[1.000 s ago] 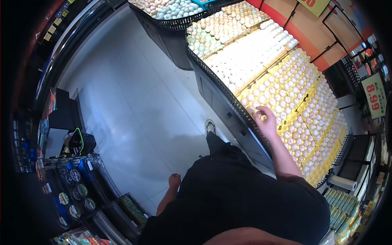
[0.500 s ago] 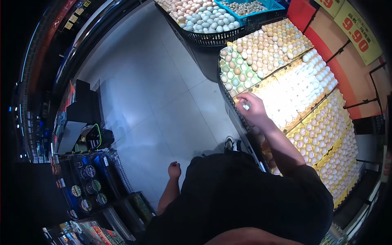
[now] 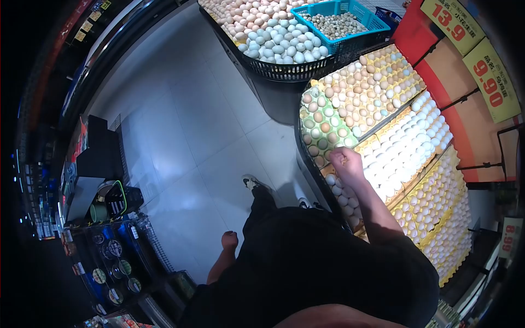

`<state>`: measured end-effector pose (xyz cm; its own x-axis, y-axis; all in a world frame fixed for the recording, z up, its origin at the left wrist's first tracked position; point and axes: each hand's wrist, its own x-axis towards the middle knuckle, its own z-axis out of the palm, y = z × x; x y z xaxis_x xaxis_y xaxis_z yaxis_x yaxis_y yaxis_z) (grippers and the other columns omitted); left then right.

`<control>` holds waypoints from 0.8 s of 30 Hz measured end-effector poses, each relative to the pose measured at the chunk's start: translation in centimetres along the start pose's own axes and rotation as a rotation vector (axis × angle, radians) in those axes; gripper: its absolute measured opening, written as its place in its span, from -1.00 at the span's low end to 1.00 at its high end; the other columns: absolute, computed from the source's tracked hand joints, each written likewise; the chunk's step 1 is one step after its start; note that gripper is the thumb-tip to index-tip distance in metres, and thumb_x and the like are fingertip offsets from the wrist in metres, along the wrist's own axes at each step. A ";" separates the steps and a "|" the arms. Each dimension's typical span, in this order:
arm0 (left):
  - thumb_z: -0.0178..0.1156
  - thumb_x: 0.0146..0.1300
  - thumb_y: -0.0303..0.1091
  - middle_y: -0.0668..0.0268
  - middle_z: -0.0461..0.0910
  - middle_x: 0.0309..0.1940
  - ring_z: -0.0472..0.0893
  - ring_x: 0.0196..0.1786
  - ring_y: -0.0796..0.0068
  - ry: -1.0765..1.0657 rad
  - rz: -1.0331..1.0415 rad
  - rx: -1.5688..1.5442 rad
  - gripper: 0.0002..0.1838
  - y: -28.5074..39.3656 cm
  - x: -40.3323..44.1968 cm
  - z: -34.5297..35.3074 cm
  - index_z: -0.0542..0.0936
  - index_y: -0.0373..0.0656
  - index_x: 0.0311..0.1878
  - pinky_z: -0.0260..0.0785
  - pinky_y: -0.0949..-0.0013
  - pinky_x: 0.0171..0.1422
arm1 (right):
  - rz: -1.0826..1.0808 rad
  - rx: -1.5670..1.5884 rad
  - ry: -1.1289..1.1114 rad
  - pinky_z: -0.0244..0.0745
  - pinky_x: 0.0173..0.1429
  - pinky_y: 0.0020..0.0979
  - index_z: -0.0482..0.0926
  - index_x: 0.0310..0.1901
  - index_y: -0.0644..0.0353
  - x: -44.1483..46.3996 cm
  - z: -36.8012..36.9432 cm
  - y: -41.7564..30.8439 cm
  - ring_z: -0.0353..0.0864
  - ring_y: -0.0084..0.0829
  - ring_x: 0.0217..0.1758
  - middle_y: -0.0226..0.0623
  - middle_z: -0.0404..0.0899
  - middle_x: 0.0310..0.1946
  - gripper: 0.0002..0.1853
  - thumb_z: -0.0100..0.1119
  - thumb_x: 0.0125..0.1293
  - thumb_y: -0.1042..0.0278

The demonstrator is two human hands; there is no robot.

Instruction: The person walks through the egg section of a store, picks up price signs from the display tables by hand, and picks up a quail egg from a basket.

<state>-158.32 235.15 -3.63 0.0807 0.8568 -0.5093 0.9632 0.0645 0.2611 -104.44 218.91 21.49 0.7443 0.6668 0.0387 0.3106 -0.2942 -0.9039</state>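
My right hand [image 3: 348, 165] is over the near edge of the egg display, fingers curled together; whatever may be inside them is hidden. Beside it lie a green egg tray [image 3: 340, 132] with brown and pale eggs, and trays of brightly lit white eggs [image 3: 396, 158]. Just below the hand, loose pale eggs [image 3: 343, 199] rest along the display's rim. My left hand [image 3: 229, 240] hangs low by my side above the floor, its fingers folded in, touching nothing I can see.
A black bin of bluish eggs [image 3: 284, 42] stands ahead, with a turquoise basket [image 3: 334, 41] of small speckled eggs. Yellow price signs [image 3: 489, 79] line the right. At left are a dark shelf [image 3: 117, 262] and a black basket [image 3: 116, 198]. Grey tiles [image 3: 186, 126] cover the floor.
My right hand's thumb and fingers, apart before, have closed together. The view has shifted forward along the display, and one foot now shows stepped out. My left hand still hangs low.
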 end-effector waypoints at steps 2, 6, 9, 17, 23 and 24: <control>0.11 0.14 -0.21 -0.03 0.67 -0.14 0.65 -0.07 -0.02 -0.128 -0.027 -0.036 -0.67 0.7 2.2 -1.0 0.69 -0.22 -0.18 0.48 0.12 0.11 | -0.024 0.045 0.016 0.42 -0.29 -0.59 0.64 -0.26 0.28 1.8 0.8 -0.4 0.50 -0.68 -0.42 -0.42 0.61 -0.47 -0.88 0.30 0.23 0.43; 0.08 0.15 -0.23 -0.05 0.66 -0.14 0.64 -0.06 -0.03 -0.116 0.239 0.073 -0.67 1.3 9.2 -3.4 0.70 -0.24 -0.21 0.48 0.12 0.12 | 0.006 0.066 0.108 0.38 -0.31 -0.63 0.63 -0.28 0.29 5.7 3.7 -2.9 0.44 -0.73 -0.44 -0.50 0.56 -0.50 -0.91 0.27 0.28 0.45; 0.09 0.18 -0.20 -0.01 0.67 -0.11 0.63 -0.01 -0.01 -0.126 0.111 0.024 -0.67 3.6 15.2 -5.7 0.70 -0.24 -0.19 0.45 0.14 0.17 | 0.029 0.052 0.143 0.36 -0.33 -0.63 0.62 -0.30 0.29 8.4 7.0 -5.0 0.41 -0.74 -0.46 -0.53 0.53 -0.53 -0.90 0.25 0.31 0.45; 0.18 0.18 -0.19 0.00 0.68 -0.17 0.65 -0.05 0.04 0.052 0.200 -0.274 -0.61 8.1 29.9 -15.9 0.63 -0.24 0.00 0.47 0.20 0.12 | -0.184 -0.116 0.129 0.37 -0.34 -0.61 0.60 -0.18 0.31 17.0 17.3 -11.1 0.40 -0.73 -0.47 -0.50 0.52 -0.49 -0.87 0.26 0.24 0.53; 0.13 0.21 -0.14 0.00 0.66 -0.11 0.63 0.01 0.05 -0.066 0.121 -0.086 -0.60 3.9 33.5 -16.3 0.64 -0.25 -0.04 0.45 0.18 0.17 | 0.029 -0.133 -0.055 0.37 -0.35 -0.61 0.62 -0.22 0.29 20.1 20.9 -12.1 0.40 -0.74 -0.46 -0.47 0.53 -0.51 -0.90 0.27 0.25 0.49; 0.11 0.21 -0.12 -0.01 0.66 -0.10 0.62 0.03 0.04 -0.104 0.136 -0.051 -0.59 2.9 33.7 -15.8 0.65 -0.25 -0.06 0.44 0.17 0.19 | 0.019 -0.091 -0.014 0.37 -0.34 -0.61 0.61 -0.22 0.29 20.6 21.6 -11.8 0.42 -0.72 -0.46 -0.45 0.54 -0.49 -0.89 0.27 0.24 0.50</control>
<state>-156.88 272.25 -7.10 0.2378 0.8018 -0.5483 0.9277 -0.0202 0.3728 -105.51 250.94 23.75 0.7424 0.6698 0.0153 0.3490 -0.3672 -0.8622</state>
